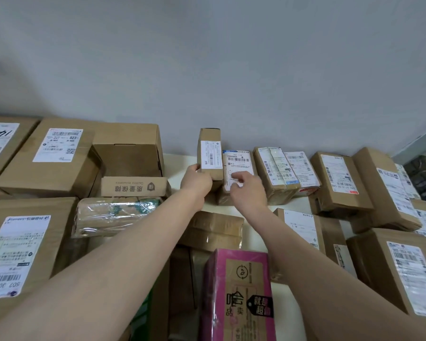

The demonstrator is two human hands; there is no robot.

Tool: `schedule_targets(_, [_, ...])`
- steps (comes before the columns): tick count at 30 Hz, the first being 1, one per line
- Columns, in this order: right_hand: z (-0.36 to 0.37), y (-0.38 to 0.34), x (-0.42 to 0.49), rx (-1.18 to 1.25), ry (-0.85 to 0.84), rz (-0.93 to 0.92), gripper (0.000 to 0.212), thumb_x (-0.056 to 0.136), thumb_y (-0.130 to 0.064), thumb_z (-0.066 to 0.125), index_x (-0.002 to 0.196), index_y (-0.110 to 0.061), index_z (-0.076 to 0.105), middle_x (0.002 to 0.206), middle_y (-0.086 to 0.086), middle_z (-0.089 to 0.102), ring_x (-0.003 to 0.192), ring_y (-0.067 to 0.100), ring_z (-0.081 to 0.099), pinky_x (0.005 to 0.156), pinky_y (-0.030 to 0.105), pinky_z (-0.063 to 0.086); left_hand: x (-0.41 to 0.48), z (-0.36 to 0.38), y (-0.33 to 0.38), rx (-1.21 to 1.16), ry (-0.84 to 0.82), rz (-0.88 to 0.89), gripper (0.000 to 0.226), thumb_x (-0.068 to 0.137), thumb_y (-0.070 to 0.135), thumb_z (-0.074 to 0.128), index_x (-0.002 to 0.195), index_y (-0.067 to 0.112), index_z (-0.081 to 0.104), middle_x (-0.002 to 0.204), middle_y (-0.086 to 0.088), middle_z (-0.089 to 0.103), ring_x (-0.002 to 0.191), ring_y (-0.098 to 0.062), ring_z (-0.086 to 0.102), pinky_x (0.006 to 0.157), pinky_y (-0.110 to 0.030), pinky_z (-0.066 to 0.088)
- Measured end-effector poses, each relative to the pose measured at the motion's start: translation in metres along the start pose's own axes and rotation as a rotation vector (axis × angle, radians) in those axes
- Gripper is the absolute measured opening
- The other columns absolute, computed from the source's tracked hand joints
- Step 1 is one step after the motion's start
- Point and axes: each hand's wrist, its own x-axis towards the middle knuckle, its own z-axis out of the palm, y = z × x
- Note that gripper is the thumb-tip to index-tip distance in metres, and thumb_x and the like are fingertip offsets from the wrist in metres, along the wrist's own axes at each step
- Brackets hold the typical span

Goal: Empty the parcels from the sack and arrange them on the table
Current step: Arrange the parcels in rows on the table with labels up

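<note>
A narrow cardboard parcel (pixel 210 153) with a white label stands upright near the wall at the back of the table (pixel 177 166). My left hand (pixel 196 182) grips its lower left edge. Beside it leans a flat parcel with a white barcode label (pixel 237 163); my right hand (pixel 247 190) rests its fingers on the lower part of that label. Further labelled parcels (pixel 276 173) stand in a row to the right. The sack is not in view.
Large cardboard boxes (pixel 57 153) fill the left side, one open box (pixel 130 153) among them. A tape-wrapped packet (pixel 113 215) and a pink-edged box (pixel 239 291) lie nearer me. More boxes (pixel 401 267) crowd the right.
</note>
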Motion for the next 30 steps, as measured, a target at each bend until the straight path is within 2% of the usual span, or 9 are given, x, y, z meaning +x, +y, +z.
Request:
schedule_targets(4, [-0.006, 0.008, -0.005, -0.255, -0.015, 0.093, 0.047, 0.092, -0.015, 0.047, 0.137, -0.025, 0.047, 0.144, 0.008, 0.028, 0.128, 0.033, 0.028, 0.099, 0.033, 0.032, 0.002, 0.003, 0.007, 0.217, 0.003, 0.069, 0.043, 0.092, 0.018, 0.047, 0.135, 0.020, 0.047, 0.128, -0.002, 0.059, 0.103, -0.023, 0.054, 0.086, -0.033, 0.049])
schedule_targets(7, [-0.011, -0.001, -0.008, -0.270, -0.047, 0.139, 0.049, 0.092, -0.017, 0.048, 0.141, -0.020, 0.044, 0.147, 0.010, 0.025, 0.131, 0.034, 0.026, 0.100, 0.035, 0.033, -0.001, -0.004, 0.019, 0.423, 0.027, 0.139, 0.056, 0.076, 0.025, 0.053, 0.132, 0.019, 0.049, 0.132, -0.006, 0.056, 0.116, -0.028, 0.052, 0.096, -0.041, 0.049])
schedule_targets(12, [-0.011, -0.039, -0.009, -0.100, 0.277, -0.134, 0.031, 0.094, -0.014, 0.048, 0.124, -0.015, 0.057, 0.129, 0.007, 0.051, 0.119, 0.027, 0.048, 0.088, 0.030, 0.036, -0.011, -0.053, 0.063, 0.755, 0.459, 0.539, 0.057, 0.082, 0.009, 0.059, 0.134, 0.027, 0.045, 0.137, -0.005, 0.041, 0.128, -0.027, 0.034, 0.103, -0.033, 0.029])
schedule_targets(17, [0.011, -0.095, -0.009, 0.066, -0.055, -0.201, 0.031, 0.098, -0.023, 0.045, 0.127, -0.020, 0.054, 0.101, -0.005, 0.063, 0.090, 0.018, 0.062, 0.083, 0.029, 0.048, 0.016, -0.139, 0.075, 0.964, 0.393, 0.298, 0.069, 0.087, 0.052, 0.054, 0.149, 0.040, 0.025, 0.162, -0.002, 0.004, 0.148, -0.031, -0.001, 0.115, -0.055, 0.009])
schedule_targets(19, [0.025, -0.109, -0.010, 0.193, -0.191, -0.117, 0.037, 0.099, -0.030, 0.046, 0.134, -0.020, 0.048, 0.096, -0.005, 0.061, 0.083, 0.019, 0.065, 0.079, 0.038, 0.058, 0.019, -0.162, 0.066, 0.874, 0.321, 0.192, 0.058, 0.091, 0.063, 0.042, 0.145, 0.043, 0.035, 0.163, -0.005, -0.001, 0.148, -0.034, -0.007, 0.116, -0.057, 0.006])
schedule_targets(22, [0.040, -0.126, -0.013, 0.334, -0.373, 0.050, 0.054, 0.099, -0.043, 0.044, 0.149, -0.031, 0.027, 0.121, 0.002, 0.053, 0.086, 0.020, 0.068, 0.072, 0.033, 0.060, 0.017, -0.173, 0.047, 0.640, 0.306, 0.173, 0.043, 0.095, 0.053, 0.044, 0.129, 0.029, 0.054, 0.159, -0.012, 0.013, 0.142, -0.036, 0.023, 0.113, -0.046, 0.026])
schedule_targets(25, [0.052, -0.133, -0.016, 0.314, -0.452, 0.055, 0.064, 0.096, -0.058, 0.041, 0.150, -0.048, 0.009, 0.142, 0.001, 0.037, 0.097, 0.023, 0.067, 0.078, 0.037, 0.059, 0.018, -0.181, 0.027, 0.567, 0.314, 0.249, 0.034, 0.095, 0.039, 0.053, 0.120, 0.015, 0.051, 0.142, -0.010, 0.040, 0.116, -0.031, 0.053, 0.091, -0.035, 0.040])
schedule_targets(28, [0.065, -0.138, -0.018, 0.137, -0.443, -0.021, 0.069, 0.086, -0.074, 0.035, 0.145, -0.057, 0.002, 0.158, -0.001, 0.024, 0.118, 0.029, 0.055, 0.087, 0.044, 0.055, 0.019, -0.193, 0.018, 0.507, 0.254, 0.279, 0.069, 0.092, 0.033, 0.057, 0.149, 0.030, 0.019, 0.139, -0.008, 0.048, 0.116, -0.030, 0.056, 0.096, -0.036, 0.045])
schedule_targets(30, [0.073, -0.141, -0.018, 0.093, -0.418, -0.045, 0.067, 0.087, -0.073, 0.034, 0.146, -0.052, 0.009, 0.153, 0.002, 0.031, 0.123, 0.032, 0.052, 0.098, 0.049, 0.048, 0.018, -0.196, 0.020, 0.524, 0.171, 0.247, 0.069, 0.093, 0.026, 0.055, 0.148, 0.045, 0.019, 0.142, -0.010, 0.044, 0.107, -0.026, 0.059, 0.083, -0.031, 0.050])
